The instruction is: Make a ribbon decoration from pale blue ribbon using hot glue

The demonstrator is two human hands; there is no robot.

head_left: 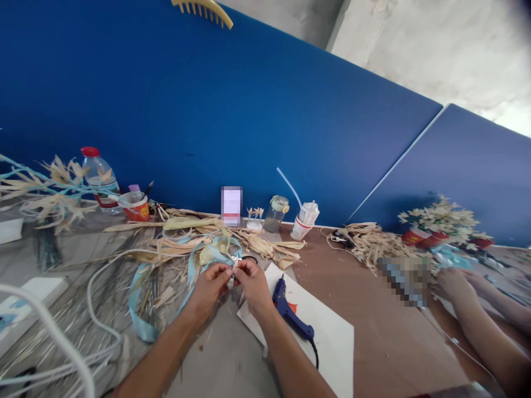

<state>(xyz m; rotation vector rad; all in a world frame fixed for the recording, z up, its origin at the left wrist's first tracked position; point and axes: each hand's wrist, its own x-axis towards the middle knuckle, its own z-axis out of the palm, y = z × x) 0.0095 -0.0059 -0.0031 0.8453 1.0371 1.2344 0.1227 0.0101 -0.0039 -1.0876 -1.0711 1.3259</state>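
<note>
My left hand (214,282) and my right hand (251,279) meet near the middle of the table, fingertips pinched together. Between them is a small pale piece (235,264), too small to make out clearly. Just beyond the fingers lie dried corn husks (182,244) and a light blue ribbon (139,309), which curls off to the left. A blue glue gun (288,312) rests on a white board (327,337), to the right of my right hand and partly behind the forearm.
Along the blue partition (207,110) stand a bottle (102,174), a red cup (138,209), a lit phone (231,207), a jar (276,214) and a white cup (301,228). White cables (93,298) loop at left. Another person's arms (477,304) rest at far right.
</note>
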